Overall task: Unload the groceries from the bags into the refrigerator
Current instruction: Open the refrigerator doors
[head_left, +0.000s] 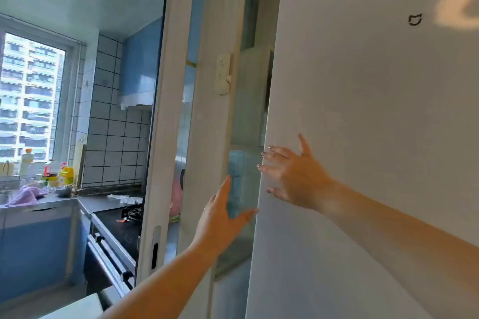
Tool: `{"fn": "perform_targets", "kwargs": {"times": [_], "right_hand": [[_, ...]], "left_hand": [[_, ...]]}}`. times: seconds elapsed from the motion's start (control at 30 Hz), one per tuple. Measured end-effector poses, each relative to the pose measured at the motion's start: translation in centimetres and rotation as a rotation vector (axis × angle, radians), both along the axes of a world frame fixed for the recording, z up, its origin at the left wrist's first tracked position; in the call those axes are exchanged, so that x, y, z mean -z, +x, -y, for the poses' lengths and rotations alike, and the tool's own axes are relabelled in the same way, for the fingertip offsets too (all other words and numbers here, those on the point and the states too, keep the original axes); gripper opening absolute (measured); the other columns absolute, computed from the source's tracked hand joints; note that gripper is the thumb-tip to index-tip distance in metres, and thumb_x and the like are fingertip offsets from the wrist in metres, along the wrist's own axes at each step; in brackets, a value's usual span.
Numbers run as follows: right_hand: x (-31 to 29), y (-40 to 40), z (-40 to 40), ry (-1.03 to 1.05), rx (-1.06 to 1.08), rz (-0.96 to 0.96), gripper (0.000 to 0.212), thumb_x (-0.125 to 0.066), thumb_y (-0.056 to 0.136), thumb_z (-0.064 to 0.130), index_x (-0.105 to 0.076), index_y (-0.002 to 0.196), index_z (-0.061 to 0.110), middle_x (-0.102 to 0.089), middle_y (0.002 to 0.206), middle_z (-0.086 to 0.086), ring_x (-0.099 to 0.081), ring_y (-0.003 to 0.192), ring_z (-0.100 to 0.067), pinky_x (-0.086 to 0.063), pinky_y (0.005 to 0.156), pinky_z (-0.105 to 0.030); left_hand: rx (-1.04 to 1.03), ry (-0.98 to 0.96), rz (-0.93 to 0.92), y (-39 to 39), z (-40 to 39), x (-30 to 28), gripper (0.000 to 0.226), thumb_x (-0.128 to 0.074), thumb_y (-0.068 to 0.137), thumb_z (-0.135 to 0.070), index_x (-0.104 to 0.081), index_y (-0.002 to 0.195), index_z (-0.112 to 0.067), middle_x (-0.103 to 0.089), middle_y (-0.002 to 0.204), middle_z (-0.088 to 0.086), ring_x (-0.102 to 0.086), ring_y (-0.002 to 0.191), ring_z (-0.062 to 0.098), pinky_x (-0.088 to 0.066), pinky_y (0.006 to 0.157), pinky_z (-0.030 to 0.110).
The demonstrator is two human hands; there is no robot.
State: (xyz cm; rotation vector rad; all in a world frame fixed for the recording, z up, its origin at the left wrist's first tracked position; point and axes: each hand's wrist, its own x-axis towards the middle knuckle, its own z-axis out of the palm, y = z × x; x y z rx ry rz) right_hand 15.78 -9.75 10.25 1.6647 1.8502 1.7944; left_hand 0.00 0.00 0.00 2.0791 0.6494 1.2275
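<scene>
Steel counter (44, 203) bearing purple cloth (26, 195), bottles (66, 175)

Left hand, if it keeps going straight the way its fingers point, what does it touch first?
Probably the sliding door frame just past the left hand, beside the refrigerator door edge; depth is unclear.
</scene>
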Motion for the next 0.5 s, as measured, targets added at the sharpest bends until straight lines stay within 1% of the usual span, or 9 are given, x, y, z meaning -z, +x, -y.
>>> {"fn": "perform_targets", "kwargs": {"times": [0.03, 0.1, 0.13, 0.2, 0.3, 0.37, 0.4, 0.5], "right_hand": [[-0.6, 0.5, -1.1, -0.004, -0.010, 0.030, 0.051, -0.078, 0.061, 0.050, -0.071, 0.104, 0.023, -0.067, 0.113, -0.006, -0.061, 0.110, -0.022, -0.031, 0.090, -0.073], [-1.8, 1.2, -3.0, -0.020, 0.010, 0.073, 0.051, -0.076, 0.063, 0.051, -0.071, 0.106, 0.022, -0.066, 0.114, -0.008, -0.060, 0.112, -0.024, -0.028, 0.091, -0.074], [-2.5, 1.5, -3.8, -0.007, 0.012, 0.103, 0.051, -0.074, 0.065, 0.051, -0.070, 0.107, 0.022, -0.066, 0.115, -0.009, -0.059, 0.113, -0.025, -0.026, 0.092, -0.074], [-3.0, 2.4, -5.0, -0.020, 0.031, 0.101, 0.052, -0.070, 0.069, 0.053, -0.069, 0.111, 0.021, -0.064, 0.117, -0.010, -0.056, 0.117, -0.026, -0.023, 0.094, -0.075], [-3.6, 3.5, -6.1, -0.034, 0.084, 0.130, 0.052, -0.064, 0.075, 0.053, -0.066, 0.114, 0.019, -0.062, 0.121, -0.012, -0.050, 0.123, -0.029, -0.018, 0.098, -0.076], [-3.9, 3.8, -6.4, -0.046, 0.128, 0.145, 0.050, -0.060, 0.078, 0.054, -0.067, 0.112, 0.019, -0.061, 0.122, -0.012, -0.047, 0.126, -0.029, -0.014, 0.100, -0.075], [-4.0, 3.9, -6.5, -0.052, 0.156, 0.154, 0.049, -0.056, 0.081, 0.056, -0.068, 0.111, 0.019, -0.060, 0.124, -0.011, -0.044, 0.127, -0.028, -0.012, 0.101, -0.075], [-4.0, 4.0, -6.7, -0.054, 0.206, 0.170, 0.049, -0.047, 0.084, 0.057, -0.070, 0.105, 0.018, -0.060, 0.123, -0.011, -0.041, 0.129, -0.028, -0.006, 0.102, -0.074]], "left_hand": [[0.052, -0.022, 0.048, 1.2, -0.7, -0.4, 0.102, -0.060, 0.059, -0.067, -0.013, 0.146, -0.039, -0.032, 0.148, -0.010, -0.033, 0.135, 0.015, -0.035, 0.104, 0.032], [0.132, -0.051, 0.071, 3.5, -2.3, -1.1, 0.103, -0.061, 0.058, -0.065, -0.015, 0.146, -0.038, -0.032, 0.148, -0.010, -0.032, 0.136, 0.014, -0.033, 0.105, 0.031], [0.182, -0.090, 0.072, 4.4, -3.0, -1.4, 0.104, -0.062, 0.058, -0.064, -0.014, 0.146, -0.038, -0.032, 0.149, -0.010, -0.031, 0.136, 0.014, -0.033, 0.107, 0.033], [0.259, -0.131, 0.050, 6.2, -3.9, -1.2, 0.108, -0.064, 0.056, -0.063, -0.012, 0.146, -0.038, -0.032, 0.147, -0.009, -0.031, 0.136, 0.013, -0.037, 0.107, 0.039], [0.350, -0.178, 0.019, 8.1, -5.4, -0.4, 0.109, -0.068, 0.054, -0.062, -0.012, 0.146, -0.039, -0.039, 0.141, -0.009, -0.041, 0.129, 0.013, -0.043, 0.102, 0.039], [0.407, -0.181, 0.014, 9.0, -6.2, 0.2, 0.101, -0.072, 0.060, -0.058, -0.018, 0.144, -0.040, -0.049, 0.132, -0.011, -0.052, 0.117, 0.009, -0.050, 0.094, 0.037], [0.425, -0.161, 0.010, 9.3, -6.4, 0.5, 0.094, -0.073, 0.066, -0.053, -0.023, 0.144, -0.039, -0.054, 0.125, -0.012, -0.057, 0.110, 0.007, -0.053, 0.090, 0.033], [0.439, -0.117, 0.018, 9.8, -6.4, 0.8, 0.069, -0.071, 0.078, -0.038, -0.035, 0.137, -0.038, -0.060, 0.113, -0.015, -0.062, 0.099, 0.004, -0.055, 0.082, 0.025]]}}
